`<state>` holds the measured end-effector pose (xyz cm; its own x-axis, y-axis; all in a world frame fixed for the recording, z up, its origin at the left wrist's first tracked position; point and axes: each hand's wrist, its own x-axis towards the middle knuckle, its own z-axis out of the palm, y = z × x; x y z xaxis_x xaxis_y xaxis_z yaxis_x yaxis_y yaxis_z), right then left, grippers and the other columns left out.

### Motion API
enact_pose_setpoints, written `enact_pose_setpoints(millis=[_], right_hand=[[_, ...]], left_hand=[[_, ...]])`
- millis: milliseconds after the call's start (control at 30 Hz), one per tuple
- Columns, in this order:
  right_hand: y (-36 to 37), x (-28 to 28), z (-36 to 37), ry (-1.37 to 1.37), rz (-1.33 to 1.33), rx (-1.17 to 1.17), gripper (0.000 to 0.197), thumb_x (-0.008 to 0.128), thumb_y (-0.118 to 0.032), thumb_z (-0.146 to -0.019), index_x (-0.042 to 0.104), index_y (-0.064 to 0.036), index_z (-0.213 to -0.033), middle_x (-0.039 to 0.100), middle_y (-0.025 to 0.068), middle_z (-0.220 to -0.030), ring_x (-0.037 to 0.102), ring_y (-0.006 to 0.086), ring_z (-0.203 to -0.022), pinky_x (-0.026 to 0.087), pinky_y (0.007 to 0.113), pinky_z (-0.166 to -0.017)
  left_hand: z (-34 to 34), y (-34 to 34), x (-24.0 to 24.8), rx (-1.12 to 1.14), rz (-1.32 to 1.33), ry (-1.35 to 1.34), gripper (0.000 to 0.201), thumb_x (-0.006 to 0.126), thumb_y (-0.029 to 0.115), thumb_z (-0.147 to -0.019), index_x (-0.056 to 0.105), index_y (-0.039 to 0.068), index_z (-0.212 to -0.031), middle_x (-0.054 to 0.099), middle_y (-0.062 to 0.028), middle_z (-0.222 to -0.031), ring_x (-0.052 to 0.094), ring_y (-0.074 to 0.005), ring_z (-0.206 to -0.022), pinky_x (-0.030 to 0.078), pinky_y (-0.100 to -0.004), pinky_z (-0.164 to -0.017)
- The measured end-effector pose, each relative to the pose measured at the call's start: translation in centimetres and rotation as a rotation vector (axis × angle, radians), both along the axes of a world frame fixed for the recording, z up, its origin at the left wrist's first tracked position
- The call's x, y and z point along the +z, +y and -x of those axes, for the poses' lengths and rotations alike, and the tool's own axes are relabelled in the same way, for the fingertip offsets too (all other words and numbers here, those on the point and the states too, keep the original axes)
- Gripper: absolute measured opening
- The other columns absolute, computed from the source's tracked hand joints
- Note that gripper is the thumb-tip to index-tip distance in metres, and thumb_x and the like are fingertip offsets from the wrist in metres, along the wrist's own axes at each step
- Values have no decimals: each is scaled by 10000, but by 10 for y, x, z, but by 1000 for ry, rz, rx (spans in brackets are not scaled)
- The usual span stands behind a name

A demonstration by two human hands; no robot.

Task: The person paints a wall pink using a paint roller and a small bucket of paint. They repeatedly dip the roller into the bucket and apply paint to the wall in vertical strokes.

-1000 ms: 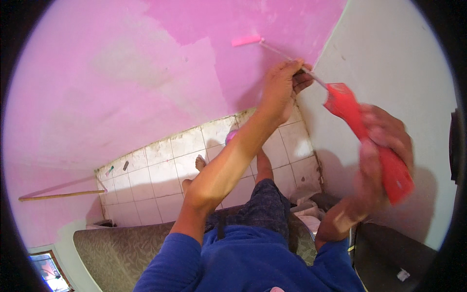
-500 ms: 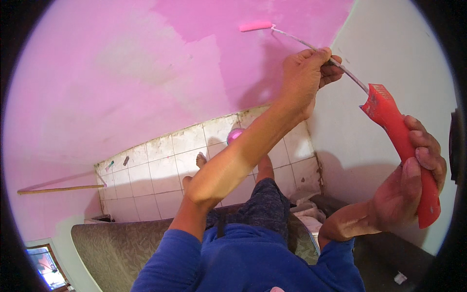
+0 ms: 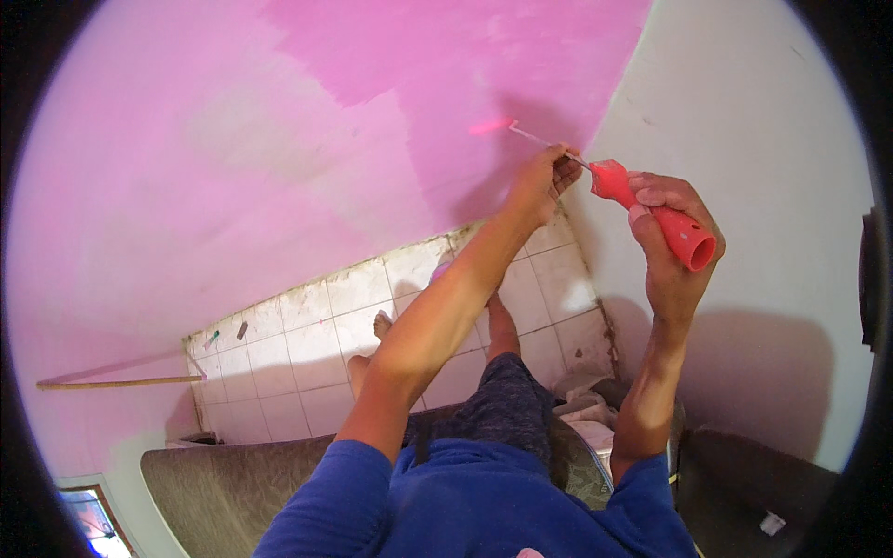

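Observation:
A small paint roller (image 3: 609, 181) with a red hollow handle and a thin metal rod stretches toward the pink wall (image 3: 446, 56). My right hand (image 3: 677, 214) is wrapped round the handle. Farther up, my left hand (image 3: 544, 177) pinches the rod between handle and roller head. The pink roller head (image 3: 490, 126) is blurred, at or very close to the wall; I cannot tell if it touches. Around it the wall is a deeper pink, while paler, patchy pink spreads to the left.
A white wall (image 3: 735, 149) meets the pink one at the right corner. Below lies a tiled floor (image 3: 307, 353), with a pink round container (image 3: 440, 272) partly behind my left arm. A patterned sofa (image 3: 251, 484) stands close behind my legs. A stick (image 3: 121, 381) leans at the left.
Both hands have brought the roller down and left. Its head is lower on the wall, and the handle's hollow end now faces me.

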<state>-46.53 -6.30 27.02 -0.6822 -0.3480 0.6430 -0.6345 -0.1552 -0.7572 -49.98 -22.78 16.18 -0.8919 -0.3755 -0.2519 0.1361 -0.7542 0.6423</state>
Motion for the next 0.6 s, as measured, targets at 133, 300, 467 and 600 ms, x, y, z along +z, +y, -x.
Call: enact_pose_setpoints(millis=[133, 300, 467, 600], right_hand=[[13, 22, 5, 76, 89, 49, 148, 618, 104, -725, 606, 2, -832, 631, 112, -935, 601, 197, -923, 464, 311, -856], [42, 77, -2, 351, 144, 35, 144, 555, 40, -790, 579, 17, -930, 624, 169, -957, 601, 306, -958, 465, 436, -908], [83, 102, -19, 437, 159, 82, 218, 483, -30, -824, 610, -5, -1001, 611, 200, -1063, 554, 383, -1082, 374, 543, -1001], [113, 100, -48, 381, 280, 105, 214, 471, -47, -835, 599, -9, -1001, 600, 202, -1049, 509, 407, -1133, 301, 577, -1043]], left_hand=[[-5, 8, 35, 23, 38, 105, 187, 514, 171, -926, 597, 4, -907, 579, -64, -854, 584, -156, -760, 532, -286, -779], [-16, 30, 112, 43, 87, 265, 142, 551, 126, -898, 613, -1, -887, 625, -83, -844, 627, -169, -771, 549, -298, -739], [-41, 45, 167, 86, 245, 388, 190, 552, 163, -901, 603, -19, -905, 621, -95, -868, 627, -172, -784, 545, -310, -762], [-59, 65, 189, 71, 294, 491, 208, 550, 193, -907, 587, -12, -923, 617, -102, -880, 625, -185, -794, 534, -316, -764]])
